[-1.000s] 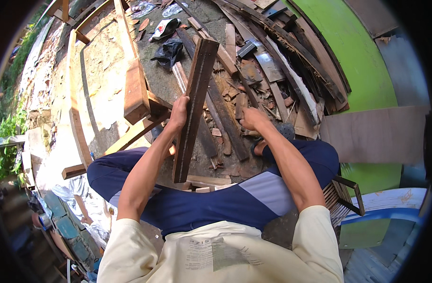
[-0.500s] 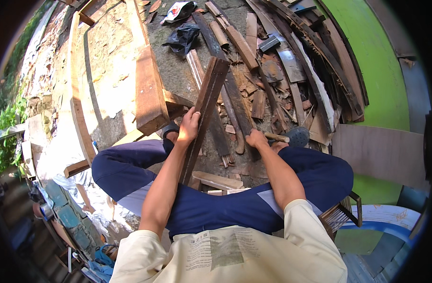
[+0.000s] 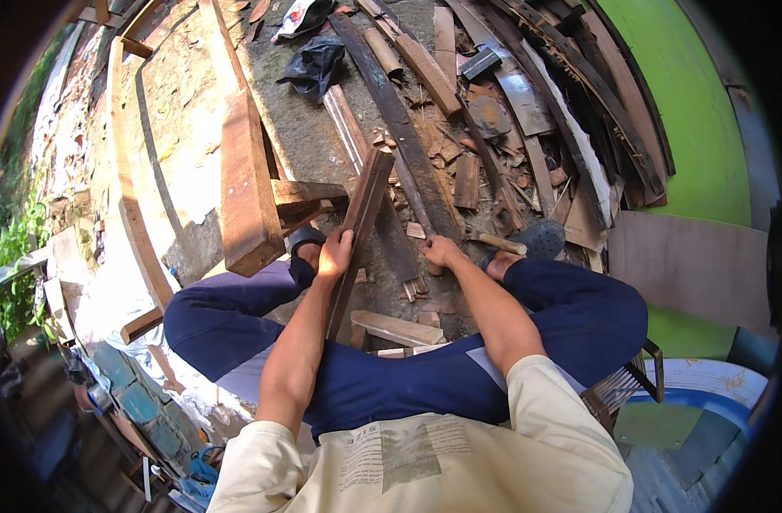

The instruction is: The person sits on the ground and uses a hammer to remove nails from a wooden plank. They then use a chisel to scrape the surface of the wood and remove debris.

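Note:
My left hand (image 3: 335, 254) is closed around a dark brown length of wood (image 3: 367, 192) with a light line along it. The piece stands slanted, its lower end between my thighs and its upper end leaning away from me. My right hand (image 3: 443, 252) is closed at the near end of a long, narrow dark tool (image 3: 413, 195) lying on the ground, over its curved brown handle. What kind of tool it is I cannot make out. Just right of that hand lies a round wooden handle (image 3: 503, 244), beside my sandalled foot (image 3: 540, 240).
A thick timber beam (image 3: 248, 188) and a wooden frame stand on the left. Scrap boards (image 3: 570, 111) are heaped at the upper right, below a green panel (image 3: 699, 103). A black plastic bag (image 3: 312, 66) lies ahead. Small offcuts (image 3: 397, 327) lie between my legs.
My right hand has moved left, away from the round wooden handle, onto the curved handle of the long tool. The wood in my left hand has been lowered, its top end dropping nearer.

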